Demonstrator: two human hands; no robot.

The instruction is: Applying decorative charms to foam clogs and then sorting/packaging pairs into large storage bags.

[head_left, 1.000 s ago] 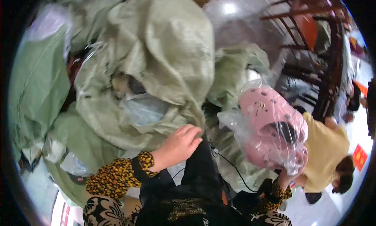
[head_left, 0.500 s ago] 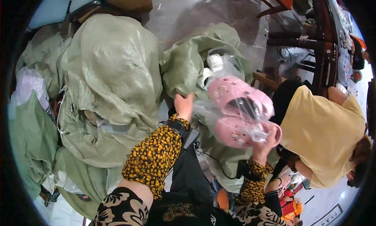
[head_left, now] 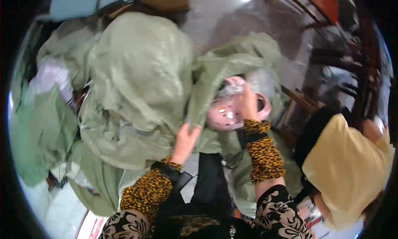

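My right hand [head_left: 250, 103] grips a clear plastic bag holding pink clog shoes [head_left: 230, 110] and has it at the mouth of a green woven sack [head_left: 232, 65]. My left hand [head_left: 185, 141] pinches the sack's open edge just left of the shoes and holds it apart. Both wrists wear yellow-and-black spotted sleeve covers. Part of the shoes is hidden by the sack's fold and by my right hand.
A large stuffed green sack [head_left: 141, 85] stands to the left, with more green sacks [head_left: 37, 131] beyond it. A person in a yellow shirt [head_left: 352, 168] bends at the right. Dark wooden chairs [head_left: 352, 61] stand at the far right.
The bagged pink shoes moved from out in the open at the right down into the sack's mouth. My left hand shifted to the sack's edge and now holds it open.
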